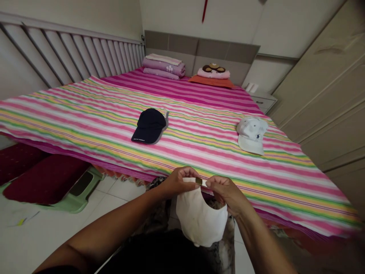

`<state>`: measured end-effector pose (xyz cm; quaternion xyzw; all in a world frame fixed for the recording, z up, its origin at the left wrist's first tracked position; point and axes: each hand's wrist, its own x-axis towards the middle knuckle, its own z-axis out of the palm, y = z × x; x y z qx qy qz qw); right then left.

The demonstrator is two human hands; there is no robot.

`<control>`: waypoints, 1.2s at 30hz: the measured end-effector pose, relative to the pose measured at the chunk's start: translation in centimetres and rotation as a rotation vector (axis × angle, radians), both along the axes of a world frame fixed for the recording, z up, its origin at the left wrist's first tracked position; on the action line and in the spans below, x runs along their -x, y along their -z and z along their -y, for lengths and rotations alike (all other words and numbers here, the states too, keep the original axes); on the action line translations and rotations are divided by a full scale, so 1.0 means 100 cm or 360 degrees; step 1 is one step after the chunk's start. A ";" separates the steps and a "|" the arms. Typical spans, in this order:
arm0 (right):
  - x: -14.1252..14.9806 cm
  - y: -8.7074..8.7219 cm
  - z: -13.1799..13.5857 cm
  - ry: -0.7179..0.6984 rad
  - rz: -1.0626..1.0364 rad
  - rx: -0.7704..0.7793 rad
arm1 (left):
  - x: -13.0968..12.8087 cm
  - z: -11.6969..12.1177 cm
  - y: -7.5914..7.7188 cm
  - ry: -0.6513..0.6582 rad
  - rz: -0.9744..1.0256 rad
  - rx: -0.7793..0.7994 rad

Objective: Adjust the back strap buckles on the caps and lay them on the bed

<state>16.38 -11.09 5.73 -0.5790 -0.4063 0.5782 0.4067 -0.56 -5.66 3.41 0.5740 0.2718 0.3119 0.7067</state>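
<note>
A white baseball cap (201, 222) hangs between my hands over my lap, its back strap and opening turned upward. My left hand (182, 180) pinches the strap beside a brass-coloured buckle (199, 181). On the other side of the buckle, my right hand (225, 192) grips the strap's end between thumb and fingers. Beyond my hands, a dark navy cap (150, 125) lies on the striped bedspread (194, 152), its brim toward me with small white lettering. Farther right on the bed rests another white cap (252, 134) with a small dark emblem.
Folded purple bedding (164, 67) and a pink folded item with a bear face (213, 72) sit near the headboard (182, 47). Stools with dark red covers (48, 179) stand at left. A white nightstand (264, 99) and a wardrobe (322, 95) are at right.
</note>
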 end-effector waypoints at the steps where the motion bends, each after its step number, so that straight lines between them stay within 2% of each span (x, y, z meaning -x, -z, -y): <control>1: 0.001 0.000 0.000 0.0000 0.0002 0.0004 | -0.001 0.001 0.000 -0.0032 -0.0016 -0.0024; 4: 0.003 -0.001 -0.001 0.0011 0.0006 0.0006 | -0.002 0.002 -0.001 -0.0065 -0.0014 0.0016; 9: 0.007 0.000 -0.002 0.0017 0.0000 -0.0029 | -0.004 0.005 -0.002 -0.0066 0.0160 0.0231; 12: 0.009 0.001 -0.001 0.0005 -0.0095 -0.0030 | -0.005 0.006 -0.002 -0.0061 0.0223 0.0312; 16: 0.011 0.001 -0.001 0.0015 -0.0237 -0.0037 | -0.005 0.006 0.000 -0.0069 0.0283 0.0332; 23: 0.016 -0.002 -0.002 0.0042 -0.0208 -0.0061 | -0.004 0.004 0.004 -0.0112 0.0233 0.0353; 31: 0.011 0.002 -0.007 -0.0196 -0.0219 -0.0051 | -0.004 0.001 0.003 -0.0140 0.0202 0.0315; 36: 0.006 -0.010 -0.015 -0.0132 -0.0145 0.0031 | -0.001 -0.006 -0.003 0.0006 0.0184 0.0343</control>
